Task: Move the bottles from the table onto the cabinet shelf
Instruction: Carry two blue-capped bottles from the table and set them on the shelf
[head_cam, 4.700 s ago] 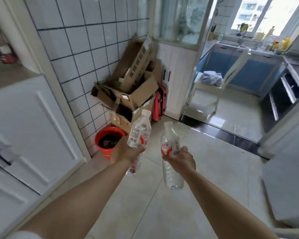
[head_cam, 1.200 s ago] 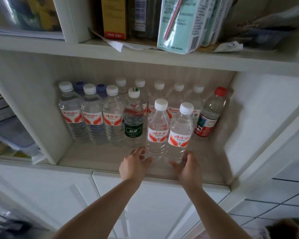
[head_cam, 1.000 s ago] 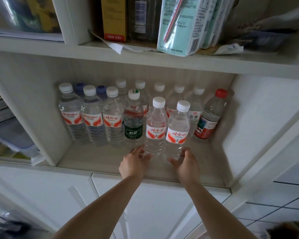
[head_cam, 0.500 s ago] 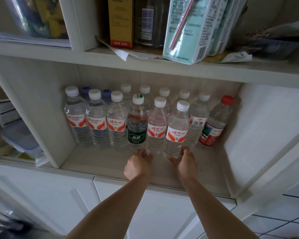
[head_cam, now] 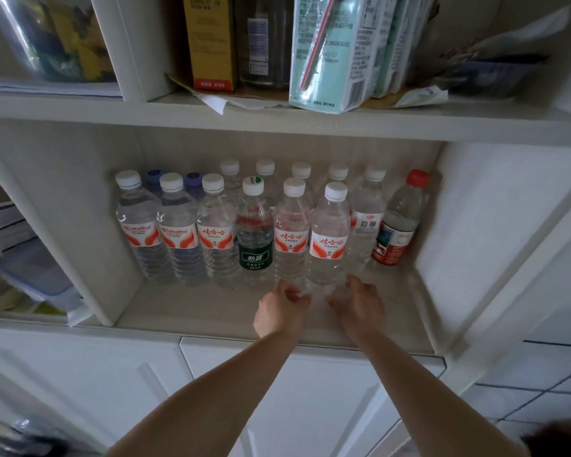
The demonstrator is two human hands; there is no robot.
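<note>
Two clear water bottles with white caps and red-and-white labels stand side by side at the front of the cabinet shelf (head_cam: 185,311). My left hand (head_cam: 279,313) grips the base of the left bottle (head_cam: 292,232). My right hand (head_cam: 358,303) grips the base of the right bottle (head_cam: 330,239). Both bottles are upright and in line with the front row. Their bottoms are partly hidden by my fingers.
Several more water bottles fill the shelf in two rows, among them a green-labelled bottle (head_cam: 255,239) and a red-capped bottle (head_cam: 398,225) at the right. Cartons and boxes (head_cam: 330,51) stand on the shelf above. White cabinet doors (head_cam: 80,384) are below.
I carried the two bottles from the room to the cabinet. Over the last second both were slid further back on the shelf into the front row, my hands staying at their bases.
</note>
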